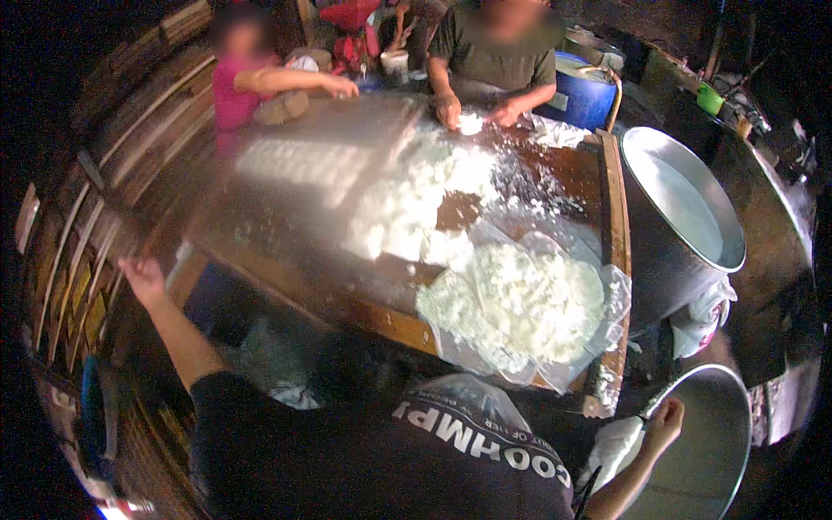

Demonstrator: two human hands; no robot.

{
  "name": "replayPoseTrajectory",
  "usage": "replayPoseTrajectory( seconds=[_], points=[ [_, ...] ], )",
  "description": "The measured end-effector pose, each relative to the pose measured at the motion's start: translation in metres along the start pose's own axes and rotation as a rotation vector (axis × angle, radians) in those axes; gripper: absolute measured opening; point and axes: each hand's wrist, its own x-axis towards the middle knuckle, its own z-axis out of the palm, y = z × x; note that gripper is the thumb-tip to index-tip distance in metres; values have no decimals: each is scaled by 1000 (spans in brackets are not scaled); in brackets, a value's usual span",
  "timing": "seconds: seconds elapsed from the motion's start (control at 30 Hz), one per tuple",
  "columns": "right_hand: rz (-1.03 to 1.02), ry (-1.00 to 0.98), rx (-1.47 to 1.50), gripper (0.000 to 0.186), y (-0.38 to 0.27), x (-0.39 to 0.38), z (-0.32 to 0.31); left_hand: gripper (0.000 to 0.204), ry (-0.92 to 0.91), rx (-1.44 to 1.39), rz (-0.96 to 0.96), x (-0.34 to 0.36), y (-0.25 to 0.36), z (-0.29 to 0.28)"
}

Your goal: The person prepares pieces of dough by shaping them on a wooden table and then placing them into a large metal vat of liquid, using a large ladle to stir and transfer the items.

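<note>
Head view: the left hand (141, 276) is stretched out to the person's left, its forearm (185, 342) raised and its wrist bent up, just beyond the near left corner of the desk (338, 303). Its fingers are blurred and partly curled – whether that grip holds anything I cannot tell. The right hand (665, 420) is low, outside the near right corner, its arm angled up from the lower edge of the view. Its fingers are curled in at the rim of a wide metal tub (702, 451), right beside a white cloth (613, 446) that hangs there; whether the grip is closed on the cloth or only on the rim cannot be made out.

On the desk's near right corner, a crumbly white mass (542, 299) lies heaped on a clear plastic sheet (588, 357). More white crumbs (403, 208) spread toward the far edge, where a co-worker's hands (448, 111) work among them.
</note>
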Motion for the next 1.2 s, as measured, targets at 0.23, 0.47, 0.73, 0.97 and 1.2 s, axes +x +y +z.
replayPoseTrajectory(
  seconds=[0.23,0.47,0.73,0.97,1.2],
  points=[
    [91,-128,-36,10,-57,-27,4,33,-98,-185,-165,37,-5,-59],
    [37,-113,13,10,-73,-8,-1,37,-62,-178,-251,8,-12,-70],
    [-99,-181,-16,14,-42,38,14,40,-13,-241,-302,-47,10,-93],
    [-161,-217,48,17,19,84,22,40,145,6,-114,-107,47,-82],
    [-191,-253,100,15,35,117,34,44,203,141,-15,-173,50,-12]
  ],
)
